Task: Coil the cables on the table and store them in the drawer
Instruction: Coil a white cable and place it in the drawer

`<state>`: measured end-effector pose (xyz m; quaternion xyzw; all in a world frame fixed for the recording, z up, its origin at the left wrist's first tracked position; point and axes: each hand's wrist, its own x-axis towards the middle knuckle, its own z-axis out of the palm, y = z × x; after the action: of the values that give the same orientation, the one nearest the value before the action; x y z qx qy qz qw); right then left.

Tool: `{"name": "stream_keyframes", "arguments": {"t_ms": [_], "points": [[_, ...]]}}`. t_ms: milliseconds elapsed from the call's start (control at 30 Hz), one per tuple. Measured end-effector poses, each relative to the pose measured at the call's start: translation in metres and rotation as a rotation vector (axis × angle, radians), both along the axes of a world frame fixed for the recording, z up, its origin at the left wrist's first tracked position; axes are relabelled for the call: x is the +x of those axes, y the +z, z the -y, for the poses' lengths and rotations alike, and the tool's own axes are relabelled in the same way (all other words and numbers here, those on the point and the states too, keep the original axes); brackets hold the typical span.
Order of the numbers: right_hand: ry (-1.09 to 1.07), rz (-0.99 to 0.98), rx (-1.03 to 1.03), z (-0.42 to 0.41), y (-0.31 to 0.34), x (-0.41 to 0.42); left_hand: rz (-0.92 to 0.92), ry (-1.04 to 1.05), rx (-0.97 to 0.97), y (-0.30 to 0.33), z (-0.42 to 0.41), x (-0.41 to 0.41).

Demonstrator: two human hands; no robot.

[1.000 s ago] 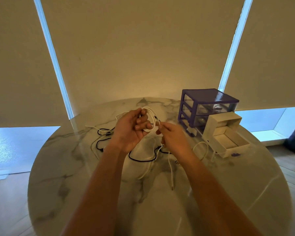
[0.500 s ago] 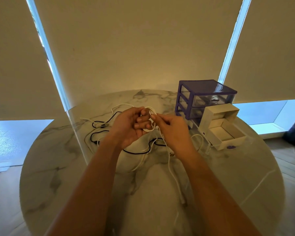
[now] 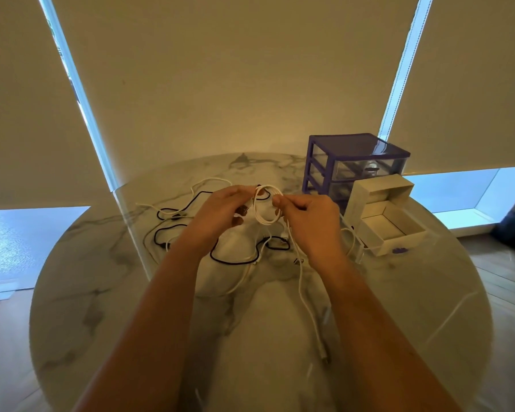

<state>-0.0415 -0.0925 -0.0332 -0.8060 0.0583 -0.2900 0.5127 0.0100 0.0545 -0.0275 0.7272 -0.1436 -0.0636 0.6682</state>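
Progress is early: my left hand (image 3: 220,211) and right hand (image 3: 308,217) both pinch the half-wound white cable (image 3: 266,208); black cable (image 3: 235,260) uncoiled, drawer (image 3: 399,236) empty.

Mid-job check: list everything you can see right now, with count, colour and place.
white cable coil: one, white, held up between both hands, tail hanging toward the near table edge
loose white cables: count unclear, white, on the table behind the hands
black cable: at least one, black, snaking on the table
drawer unit: one, purple and clear, far right of table
open drawer: one, white, pulled out, right of hands
table: one, marble, round
left hand: holds coil
right hand: pinches coil
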Motion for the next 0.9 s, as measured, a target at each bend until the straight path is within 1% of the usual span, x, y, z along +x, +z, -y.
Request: {"name": "stream_keyframes", "arguments": {"t_ms": [133, 200, 333, 433, 600, 767, 900], "points": [[-0.062, -0.014, -0.010, 0.002, 0.000, 0.001, -0.045, -0.098, -0.137, 0.003, -0.005, 0.002], [-0.056, -0.011, -0.009, 0.001, -0.001, 0.000, -0.025, -0.128, -0.158, 0.002, -0.005, 0.002], [0.001, -0.005, 0.086, 0.000, 0.000, -0.001, 0.141, -0.004, -0.016, 0.001, -0.001, 0.002], [0.048, -0.020, 0.153, 0.000, 0.002, -0.001, 0.221, 0.043, -0.002, -0.002, -0.002, 0.004], [0.065, -0.017, 0.177, 0.001, 0.004, -0.001, 0.124, -0.022, -0.041, -0.004, 0.004, 0.004], [0.073, 0.008, 0.150, 0.000, 0.003, -0.001, 0.185, -0.051, 0.018, -0.002, 0.004, 0.003], [0.065, 0.030, 0.142, 0.002, 0.002, 0.000, 0.139, -0.104, -0.047, -0.001, 0.004, 0.000]]}}
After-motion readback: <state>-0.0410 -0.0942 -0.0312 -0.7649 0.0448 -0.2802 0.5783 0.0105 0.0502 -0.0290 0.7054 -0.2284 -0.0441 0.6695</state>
